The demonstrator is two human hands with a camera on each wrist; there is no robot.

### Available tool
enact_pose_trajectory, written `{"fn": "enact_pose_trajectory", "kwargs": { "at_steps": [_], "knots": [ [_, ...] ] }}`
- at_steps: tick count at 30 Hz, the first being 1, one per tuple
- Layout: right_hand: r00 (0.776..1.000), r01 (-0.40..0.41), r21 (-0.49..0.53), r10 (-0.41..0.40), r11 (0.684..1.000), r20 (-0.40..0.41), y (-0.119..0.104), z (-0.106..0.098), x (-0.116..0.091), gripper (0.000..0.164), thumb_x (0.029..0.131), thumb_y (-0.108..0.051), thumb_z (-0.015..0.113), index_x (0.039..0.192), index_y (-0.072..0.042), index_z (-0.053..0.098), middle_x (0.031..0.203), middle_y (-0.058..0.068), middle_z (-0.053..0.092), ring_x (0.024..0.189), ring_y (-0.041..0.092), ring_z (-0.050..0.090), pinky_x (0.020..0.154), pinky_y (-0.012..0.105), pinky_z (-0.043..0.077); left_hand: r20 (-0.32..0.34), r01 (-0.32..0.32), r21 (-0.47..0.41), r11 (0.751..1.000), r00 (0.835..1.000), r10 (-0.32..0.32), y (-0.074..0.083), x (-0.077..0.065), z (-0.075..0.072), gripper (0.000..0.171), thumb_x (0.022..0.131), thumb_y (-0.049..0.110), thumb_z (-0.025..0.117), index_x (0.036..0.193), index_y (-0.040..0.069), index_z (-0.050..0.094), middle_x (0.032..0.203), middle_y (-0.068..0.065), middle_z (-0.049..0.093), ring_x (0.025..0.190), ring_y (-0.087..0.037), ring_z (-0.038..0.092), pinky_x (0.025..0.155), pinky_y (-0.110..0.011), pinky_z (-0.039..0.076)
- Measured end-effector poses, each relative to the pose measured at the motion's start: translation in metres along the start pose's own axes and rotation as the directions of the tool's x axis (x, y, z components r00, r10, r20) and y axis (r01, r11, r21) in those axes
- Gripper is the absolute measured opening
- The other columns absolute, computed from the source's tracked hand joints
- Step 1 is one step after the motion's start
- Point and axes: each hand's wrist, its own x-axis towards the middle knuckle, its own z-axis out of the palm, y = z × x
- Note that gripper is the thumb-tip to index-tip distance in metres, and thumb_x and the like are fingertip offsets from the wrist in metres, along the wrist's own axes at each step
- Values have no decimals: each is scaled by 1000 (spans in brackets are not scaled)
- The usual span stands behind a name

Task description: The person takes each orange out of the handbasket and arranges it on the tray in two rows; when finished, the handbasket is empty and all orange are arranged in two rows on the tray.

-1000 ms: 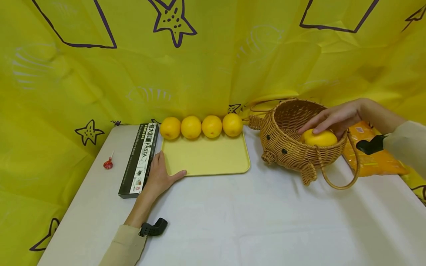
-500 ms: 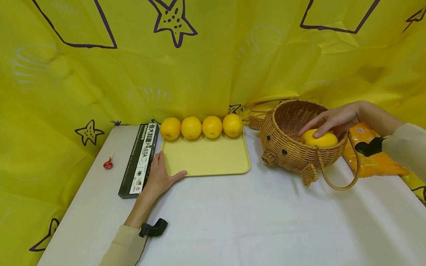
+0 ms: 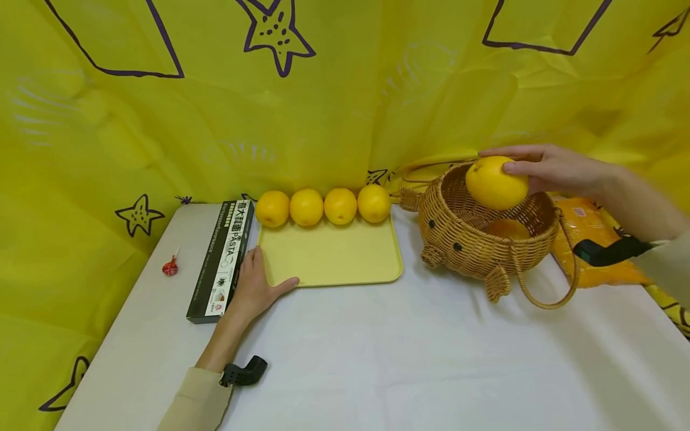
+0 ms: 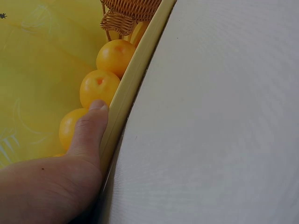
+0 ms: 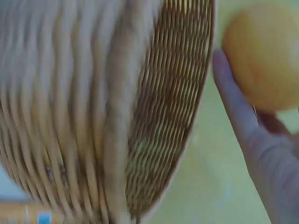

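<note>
In the head view an orange (image 3: 496,183) hangs over the mouth of a pig-shaped wicker basket (image 3: 466,254), gripped between the thumb and fingers of my right hand (image 3: 555,169). The right wrist view shows the same orange (image 5: 264,58) clear of the basket's rim. Inside the basket lies another orange-coloured round thing (image 3: 508,228), partly hidden. My left hand (image 3: 256,287) rests at the near left corner of a yellow tray (image 3: 334,257), its straight thumb along the tray's edge. Several oranges (image 3: 323,207) stand in a row along the tray's far edge.
A black and white pasta box (image 3: 221,263) lies just left of the tray. Farther left is a red lollipop (image 3: 170,266). An orange packet (image 3: 593,245) lies behind the basket at the right, with a yellow cloth (image 3: 334,108) hanging at the back.
My right hand has lifted the orange up out of the basket and slightly left, exposing the round thing inside. The left hand keeps its place at the tray's corner.
</note>
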Motion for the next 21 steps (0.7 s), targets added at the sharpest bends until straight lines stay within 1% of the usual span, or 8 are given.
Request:
{"fn": "enact_pose_trajectory", "kwargs": {
  "at_steps": [3,6,8,10,14,16,18,21],
  "knots": [
    [990,116,166,-100,979,-104,-9,26,1,48,106,-12,33,152,-25,33,131,-8,55,99,11,68,78,31,59,-11,-3,-1,1000,1000,3,0,0,-2,117,79,46,76,152,-7,2,155,-29,12,143,-44,17,117,-57,23],
    [973,227,346,-195,911,-124,-13,50,1,48,106,-11,29,152,-26,34,137,-6,49,107,12,66,81,33,59,-14,-8,4,1000,1000,8,1,2,-3,117,79,47,76,152,-7,2,155,-29,13,144,-44,17,117,-56,23],
    [960,280,420,-246,863,-135,-14,66,0,48,106,-12,27,152,-24,33,140,-4,45,112,14,63,84,33,58,-16,-13,0,1000,1000,13,2,3,-3,117,79,47,76,152,-7,3,155,-29,13,144,-44,17,117,-57,23],
    [948,319,465,-267,826,-175,-15,83,-1,46,106,-13,26,150,-22,36,141,-4,43,113,15,63,84,34,58,-20,-24,1,1000,1000,24,4,5,-2,116,79,46,76,152,-8,3,155,-31,13,143,-45,18,117,-57,23],
    [920,387,599,-252,701,-300,-11,121,1,40,106,-19,33,144,-20,42,138,-1,49,111,20,65,82,39,59,-26,-41,-8,999,999,41,9,7,2,116,79,44,77,151,-9,5,154,-32,14,142,-46,19,117,-57,23],
    [913,401,643,-225,653,-341,-8,139,3,40,104,-21,39,144,-21,40,139,0,45,113,21,64,83,42,58,-19,-37,-11,999,999,37,11,7,4,116,79,44,78,151,-9,5,154,-32,14,143,-46,19,118,-57,23],
    [915,391,666,-191,635,-355,-5,154,6,45,102,-20,45,145,-24,35,141,0,39,114,21,61,85,45,57,-12,-31,-8,1000,999,31,11,8,5,117,78,45,78,152,-9,4,154,-32,13,143,-46,19,118,-56,22],
    [927,345,675,-122,652,-356,-6,171,13,55,98,-11,52,145,-28,30,142,1,32,116,21,57,87,46,56,-8,-24,-1,1000,1000,24,11,9,6,118,78,47,77,152,-9,4,155,-32,13,143,-46,19,118,-56,22]
  ]
}}
